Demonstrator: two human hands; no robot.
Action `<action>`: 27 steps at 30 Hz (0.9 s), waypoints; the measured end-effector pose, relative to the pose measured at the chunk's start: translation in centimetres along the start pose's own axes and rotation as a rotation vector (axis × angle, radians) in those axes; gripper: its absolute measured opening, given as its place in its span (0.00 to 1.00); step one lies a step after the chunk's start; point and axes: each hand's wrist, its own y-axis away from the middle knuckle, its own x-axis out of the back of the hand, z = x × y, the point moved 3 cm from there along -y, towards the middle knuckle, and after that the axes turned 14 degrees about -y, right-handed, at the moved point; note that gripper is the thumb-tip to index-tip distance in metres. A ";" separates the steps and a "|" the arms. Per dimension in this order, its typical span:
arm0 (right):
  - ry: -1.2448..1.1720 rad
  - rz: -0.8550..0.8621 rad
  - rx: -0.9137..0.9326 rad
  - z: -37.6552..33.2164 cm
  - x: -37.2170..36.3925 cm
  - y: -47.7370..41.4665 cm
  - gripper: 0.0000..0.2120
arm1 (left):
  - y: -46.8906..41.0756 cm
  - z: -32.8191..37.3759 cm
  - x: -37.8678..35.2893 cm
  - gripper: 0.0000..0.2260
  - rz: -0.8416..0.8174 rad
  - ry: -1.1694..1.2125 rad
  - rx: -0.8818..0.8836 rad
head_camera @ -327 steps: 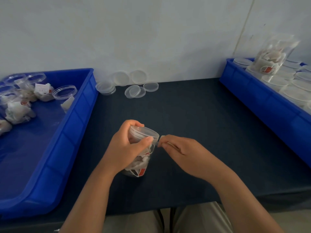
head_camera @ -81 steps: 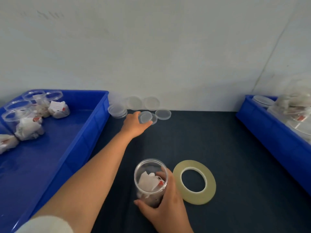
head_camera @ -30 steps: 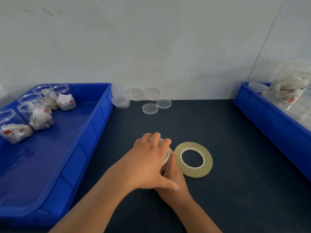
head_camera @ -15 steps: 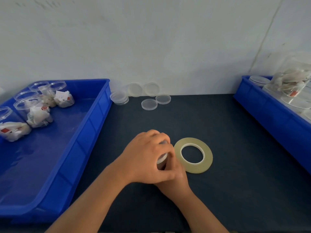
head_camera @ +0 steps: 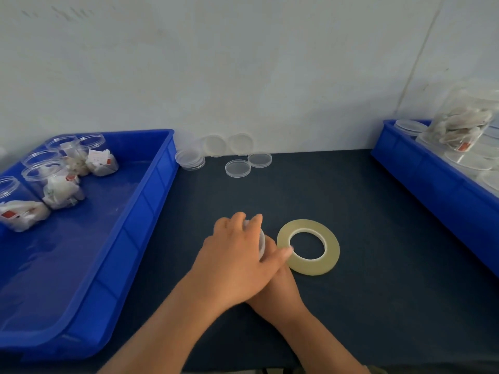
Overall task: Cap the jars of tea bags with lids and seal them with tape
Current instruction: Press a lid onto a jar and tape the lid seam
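At centre frame the left hand [head_camera: 237, 261] is clasping the lid [head_camera: 261, 242] with curled fingers above the right hand [head_camera: 279, 291], its grip impossible to tell, beside the tape roll [head_camera: 332, 248].

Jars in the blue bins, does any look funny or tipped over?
Yes: one jar of tea bags lies tilted on top of the capped jars in the right bin, not standing. The open jars in the left bin stand upright. Nothing looks spilled.
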 end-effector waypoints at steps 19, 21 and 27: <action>-0.234 0.045 -0.045 0.5 0.4 0.0 0.30 | 0.1 -0.9 0.0 0.32 0.326 0.249 -0.168; -0.238 0.025 -0.060 0.4 0.3 -0.1 0.25 | 0.7 -0.4 -0.1 0.32 0.400 0.259 -0.067; -0.038 0.052 -0.038 -0.1 0.3 0.6 0.22 | 0.8 0.4 -1.8 0.37 0.381 0.372 0.190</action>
